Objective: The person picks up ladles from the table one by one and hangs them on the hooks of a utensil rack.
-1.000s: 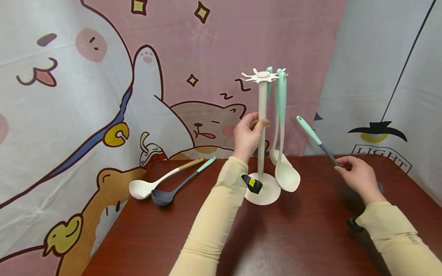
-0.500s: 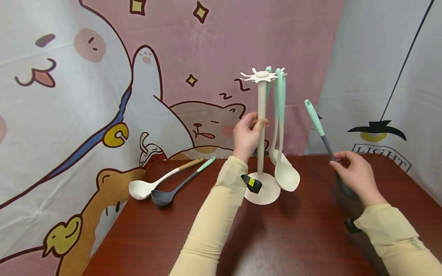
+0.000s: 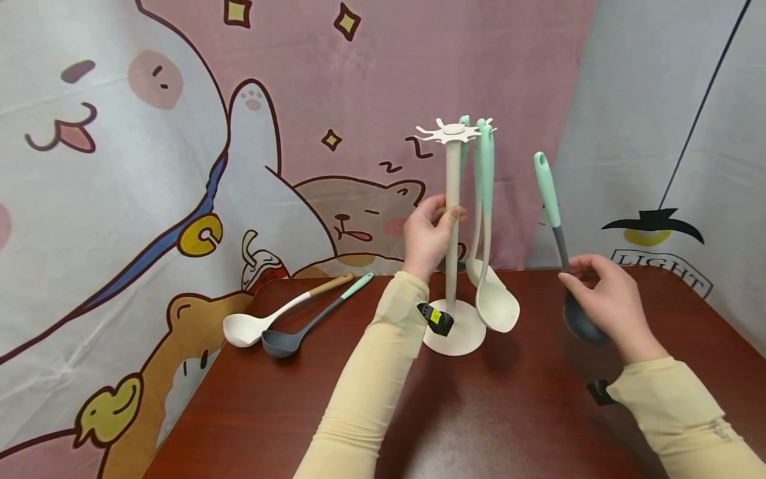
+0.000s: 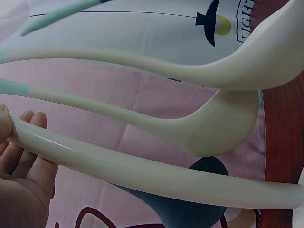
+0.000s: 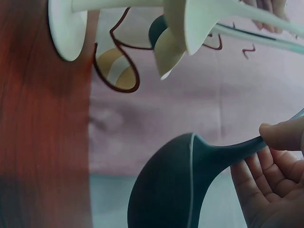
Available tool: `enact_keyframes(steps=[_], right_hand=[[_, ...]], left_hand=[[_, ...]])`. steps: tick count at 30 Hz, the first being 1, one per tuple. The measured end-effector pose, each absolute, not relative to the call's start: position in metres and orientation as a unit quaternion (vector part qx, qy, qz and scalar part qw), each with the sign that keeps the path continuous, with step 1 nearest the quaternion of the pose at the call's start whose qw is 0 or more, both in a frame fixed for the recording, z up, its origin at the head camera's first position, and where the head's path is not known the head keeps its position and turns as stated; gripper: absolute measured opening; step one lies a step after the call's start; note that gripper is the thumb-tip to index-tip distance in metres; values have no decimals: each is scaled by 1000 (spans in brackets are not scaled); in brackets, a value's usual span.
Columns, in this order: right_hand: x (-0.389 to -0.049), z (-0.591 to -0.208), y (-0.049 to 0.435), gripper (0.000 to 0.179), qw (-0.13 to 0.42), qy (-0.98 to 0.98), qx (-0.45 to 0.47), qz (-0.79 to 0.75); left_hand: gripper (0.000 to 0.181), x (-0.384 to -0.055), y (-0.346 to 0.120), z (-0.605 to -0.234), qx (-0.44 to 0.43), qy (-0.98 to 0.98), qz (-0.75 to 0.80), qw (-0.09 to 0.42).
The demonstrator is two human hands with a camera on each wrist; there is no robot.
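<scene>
My left hand [image 3: 427, 236] grips the pole of a white utensil stand [image 3: 453, 173], thumb in front and fingers behind. On the stand's right side hang two white ladles [image 3: 499, 307] with mint handles. A dark grey utensil [image 4: 190, 209] shows partly hidden behind the pole in the left wrist view. To the right, my right hand [image 3: 607, 303] pinches the grey shaft of a ladle [image 3: 547, 189], its mint handle up and leaning slightly left. The bowl hangs below the fingers, raised off the table in the right wrist view.
At the left of the brown table [image 3: 335, 412] lie a white ladle [image 3: 242, 328] with a tan handle and a grey ladle [image 3: 282, 342] with a mint handle. The stand's round base [image 3: 455, 342] rests on the table. A cartoon-printed cloth [image 3: 371, 80] hangs behind.
My right hand has moved a little left and up, and the ladle in it has turned from a steep slant to nearly upright. The left hand stays on the pole.
</scene>
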State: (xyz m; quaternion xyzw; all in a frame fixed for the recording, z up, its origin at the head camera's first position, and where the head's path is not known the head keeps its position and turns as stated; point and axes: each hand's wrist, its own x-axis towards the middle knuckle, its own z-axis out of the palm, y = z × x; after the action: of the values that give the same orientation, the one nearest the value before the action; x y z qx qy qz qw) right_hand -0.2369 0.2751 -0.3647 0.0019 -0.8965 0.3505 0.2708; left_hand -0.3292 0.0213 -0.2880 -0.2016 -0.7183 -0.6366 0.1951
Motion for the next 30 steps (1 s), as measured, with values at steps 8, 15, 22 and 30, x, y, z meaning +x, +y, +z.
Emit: enact_keyframes(steps=[8,15,22,30], right_hand=[[-230,-352,260,27,292,-883,25,367],[-223,-343,250,26,299,-875,32,380],[-219,-336,237,25,303,-864,46,399],[-217,-332,221,24,314,-847,72,422]], left_hand=[[19,-328,20,-288,-203,-720,-634,195],[17,-328,21,-289,-212,-713,-639,196],[16,-329,21,-288,-212,-709,-644,194],[19,-329,20,-287,-211,-711,-643,192]])
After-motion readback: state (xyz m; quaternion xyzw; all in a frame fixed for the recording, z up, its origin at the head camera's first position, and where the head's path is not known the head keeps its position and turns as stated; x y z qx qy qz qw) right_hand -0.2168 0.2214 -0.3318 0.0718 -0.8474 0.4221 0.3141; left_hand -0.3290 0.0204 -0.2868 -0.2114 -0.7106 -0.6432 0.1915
